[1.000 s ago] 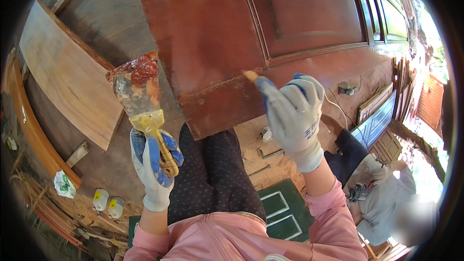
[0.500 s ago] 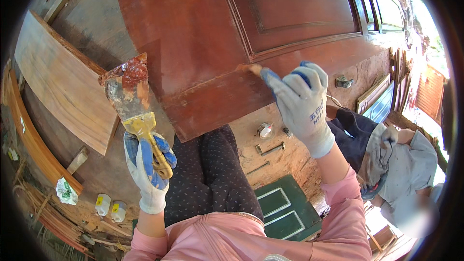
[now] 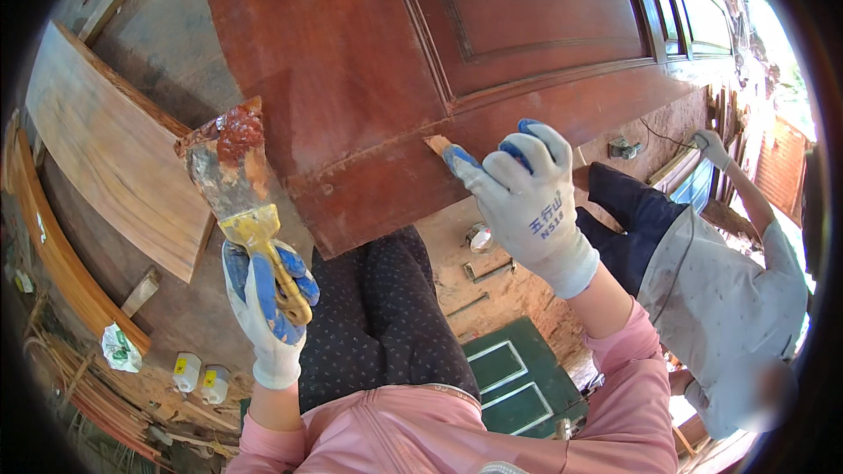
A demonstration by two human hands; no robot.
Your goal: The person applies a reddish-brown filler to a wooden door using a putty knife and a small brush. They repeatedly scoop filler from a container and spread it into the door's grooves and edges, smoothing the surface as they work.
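Left hand (image 3: pixel 263 307) grips a wide yellow-handled putty scraper (image 3: pixel 230 167) loaded with reddish filler, held off the door; right hand (image 3: pixel 527 202) pinches a small wooden spatula (image 3: pixel 436 144) against the reddish-brown panelled wooden door (image 3: pixel 369 61). Filler could drip if the scraper tilts.

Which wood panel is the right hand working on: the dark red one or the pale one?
The dark red-brown door. The right hand presses a small tan piece against its lower rail. The pale plain panel lies off to the left, beyond the left hand, untouched.
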